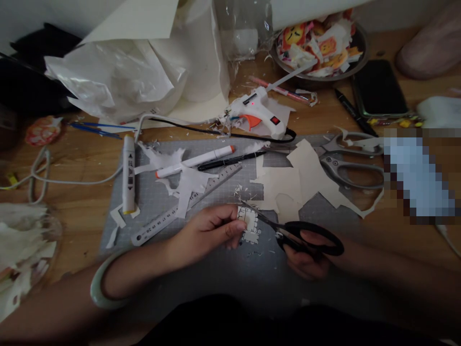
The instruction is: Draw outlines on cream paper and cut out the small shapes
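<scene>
My left hand point(216, 228) pinches a small white paper piece point(251, 222) with black scalloped outlines, its thumb on the front. In my right hand point(308, 257) are black-handled scissors point(317, 236), the fingers through the loops. Their blades point up and left, along the upper edge of the paper piece. Small paper snips lie on the grey cutting mat point(219, 283) near the paper. Just beyond my left hand a clear ruler point(154, 229) lies diagonally, partly under white scraps point(190, 185).
A white glue gun point(264, 113) lies behind the mat. Larger scissors point(355, 170) lie right, beside paper offcuts point(283, 185). Markers point(128, 175) are at left. A bowl of cutouts point(320, 72) and a phone point(380, 89) stand back right. A white cable point(82, 181) crosses the left side.
</scene>
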Tool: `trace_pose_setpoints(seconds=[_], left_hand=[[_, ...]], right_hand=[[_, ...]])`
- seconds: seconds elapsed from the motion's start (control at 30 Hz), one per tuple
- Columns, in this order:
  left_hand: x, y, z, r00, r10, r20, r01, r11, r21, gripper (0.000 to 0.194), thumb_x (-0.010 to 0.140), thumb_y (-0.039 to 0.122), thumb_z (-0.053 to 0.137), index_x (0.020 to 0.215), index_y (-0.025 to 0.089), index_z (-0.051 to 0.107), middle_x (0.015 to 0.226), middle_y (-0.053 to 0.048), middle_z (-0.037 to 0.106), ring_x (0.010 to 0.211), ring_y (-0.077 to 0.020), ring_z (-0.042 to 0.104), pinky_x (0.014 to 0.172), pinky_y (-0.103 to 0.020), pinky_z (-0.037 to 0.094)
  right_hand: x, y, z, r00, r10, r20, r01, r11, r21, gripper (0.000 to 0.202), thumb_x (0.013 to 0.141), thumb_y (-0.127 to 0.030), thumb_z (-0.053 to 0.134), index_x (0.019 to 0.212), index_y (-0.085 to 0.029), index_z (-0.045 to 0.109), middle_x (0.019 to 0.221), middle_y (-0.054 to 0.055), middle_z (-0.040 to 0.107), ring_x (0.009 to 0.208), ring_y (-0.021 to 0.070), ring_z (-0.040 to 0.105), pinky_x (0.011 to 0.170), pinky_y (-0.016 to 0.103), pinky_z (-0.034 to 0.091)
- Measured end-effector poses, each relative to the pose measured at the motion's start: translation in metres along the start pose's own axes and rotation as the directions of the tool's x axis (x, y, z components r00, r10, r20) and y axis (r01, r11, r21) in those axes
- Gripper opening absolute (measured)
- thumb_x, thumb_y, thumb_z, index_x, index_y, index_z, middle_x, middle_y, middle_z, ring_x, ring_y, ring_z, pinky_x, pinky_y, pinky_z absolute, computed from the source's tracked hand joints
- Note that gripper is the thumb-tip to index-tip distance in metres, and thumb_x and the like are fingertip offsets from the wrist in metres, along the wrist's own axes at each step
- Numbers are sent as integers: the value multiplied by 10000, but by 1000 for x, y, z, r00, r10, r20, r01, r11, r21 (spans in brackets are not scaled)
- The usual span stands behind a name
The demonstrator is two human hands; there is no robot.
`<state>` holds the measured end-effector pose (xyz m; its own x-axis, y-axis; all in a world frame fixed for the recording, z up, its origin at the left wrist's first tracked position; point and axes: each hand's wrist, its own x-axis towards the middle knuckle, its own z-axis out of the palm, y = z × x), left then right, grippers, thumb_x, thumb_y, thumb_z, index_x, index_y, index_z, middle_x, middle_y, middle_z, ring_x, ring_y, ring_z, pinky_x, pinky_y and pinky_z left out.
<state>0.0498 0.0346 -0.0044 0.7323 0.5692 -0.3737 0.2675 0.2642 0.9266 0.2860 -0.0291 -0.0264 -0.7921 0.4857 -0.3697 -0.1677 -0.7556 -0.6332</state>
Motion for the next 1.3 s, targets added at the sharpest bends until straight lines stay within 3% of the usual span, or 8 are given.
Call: trace_pose_setpoints(seconds=[0.23,0.5,0.93,1.3], left_hand=[[1,1,0,1000,-9,13,9,1000,-8,334,896,403,515,656,171,520,604,23,515,576,-109,476,577,-217,404],[1,1,0,1000,-10,18,11,999,-42,354,892,428,528,657,162,526,611,18,520,576,-106,480,571,-213,403],[1,2,1,999,-48,13,49,996,-75,316,888,402,532,678,167,532,623,16,547,575,-104,489,565,-216,420],[1,3,0,996,-87,-13,85,990,-115,322,889,414,529,681,168,529,618,13,575,567,-103,512,567,-216,447]], right_hand=[[-1,-3,2,999,-16,28,16,1000,-15,538,869,-677,398,650,-186,411,436,-84,340,390,55,284,366,208,137],[-2,-5,4,999,31,-13,-31,999,-24,566,832,-711,435,642,-178,413,455,-77,356,401,46,292,374,213,135],[-2,0,-5,996,16,89,-15,1000,-12,534,868,-676,418,693,-172,430,489,-72,375,421,53,304,388,213,170],[-4,-9,3,998,61,3,-60,997,-42,545,845,-686,455,665,-173,411,488,-75,362,420,43,275,398,217,159]])
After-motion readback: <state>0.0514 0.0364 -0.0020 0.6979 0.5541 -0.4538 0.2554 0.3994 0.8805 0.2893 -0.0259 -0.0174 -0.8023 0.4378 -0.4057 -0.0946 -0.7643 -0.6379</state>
